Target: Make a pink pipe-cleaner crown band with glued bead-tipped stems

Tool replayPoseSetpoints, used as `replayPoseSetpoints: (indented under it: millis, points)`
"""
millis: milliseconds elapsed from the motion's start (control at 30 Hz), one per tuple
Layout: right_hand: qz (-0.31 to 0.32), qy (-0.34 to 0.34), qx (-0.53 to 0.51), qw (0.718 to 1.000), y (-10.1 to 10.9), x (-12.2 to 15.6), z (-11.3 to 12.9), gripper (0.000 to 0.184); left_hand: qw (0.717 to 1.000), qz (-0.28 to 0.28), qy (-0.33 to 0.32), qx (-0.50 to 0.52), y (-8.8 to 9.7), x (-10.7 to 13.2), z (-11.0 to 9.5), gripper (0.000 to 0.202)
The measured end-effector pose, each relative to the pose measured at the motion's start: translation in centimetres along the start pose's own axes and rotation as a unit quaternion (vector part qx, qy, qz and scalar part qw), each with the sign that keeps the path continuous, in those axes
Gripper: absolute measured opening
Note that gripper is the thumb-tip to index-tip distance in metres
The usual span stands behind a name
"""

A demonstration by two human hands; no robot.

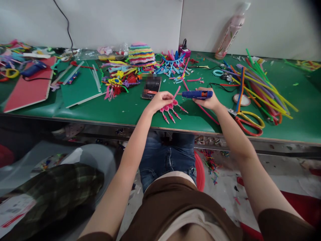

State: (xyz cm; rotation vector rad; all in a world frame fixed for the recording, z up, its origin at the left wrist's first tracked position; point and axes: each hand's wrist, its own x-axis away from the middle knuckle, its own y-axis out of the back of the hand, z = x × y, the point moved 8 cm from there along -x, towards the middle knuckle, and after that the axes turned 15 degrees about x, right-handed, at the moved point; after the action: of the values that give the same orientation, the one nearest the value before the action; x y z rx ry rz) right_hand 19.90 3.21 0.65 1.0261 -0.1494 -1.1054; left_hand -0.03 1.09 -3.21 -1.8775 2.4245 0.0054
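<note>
Brown shirt [170, 197] is filling six o'clock; a pink beaded craft [171, 105] is showing toward one o'clock over the desk [120, 113].
Fingers of the left hand [162, 101] are pinching its pink strip [177, 91]; the right hand [208, 97] is gripping a glue gun [197, 94] at two o'clock. Craft is looking light and bendable, its strands [171, 116] perhaps delicate; the strip is offering the safest hold.

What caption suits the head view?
Left hand holding a pink craft piece, right hand a blue glue gun, above a green tabletop.

Light: even, moderate; dim beneath tabletop [120, 112]. Upper right corner: dark. Edges: stretched. Phone screen [152, 84]: partly pixelated.
</note>
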Motion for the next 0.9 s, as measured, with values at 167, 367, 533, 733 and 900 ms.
replayPoseSetpoints:
  millis: [167,367,533,733,900]
  points:
    - [-0.002,0.0,0.02,1.0,0.0,0.0,0.2,0.036,0.999,-0.017,0.042,0.024,0.4,0.0,0.3,0.016]
    - [-0.017,0.006,0.004,1.0,0.0,0.1,0.1,0.03,0.992,-0.007,0.066,0.103,0.2,0.1,0.8,0.021]
    - [-0.009,0.026,0.009,1.0,-0.4,0.0,0.1,0.028,0.991,0.025,0.076,0.105,-0.3,0.4,0.9,0.027]
    - [-0.01,0.03,0.018,0.999,-0.4,0.0,0.5,0.033,0.986,0.034,0.102,0.125,-0.7,0.9,0.4,0.029]
    - [0.0,0.046,0.037,0.998,-0.6,0.1,0.9,0.03,0.986,0.036,0.109,0.118,-0.7,0.9,0.6,0.029]
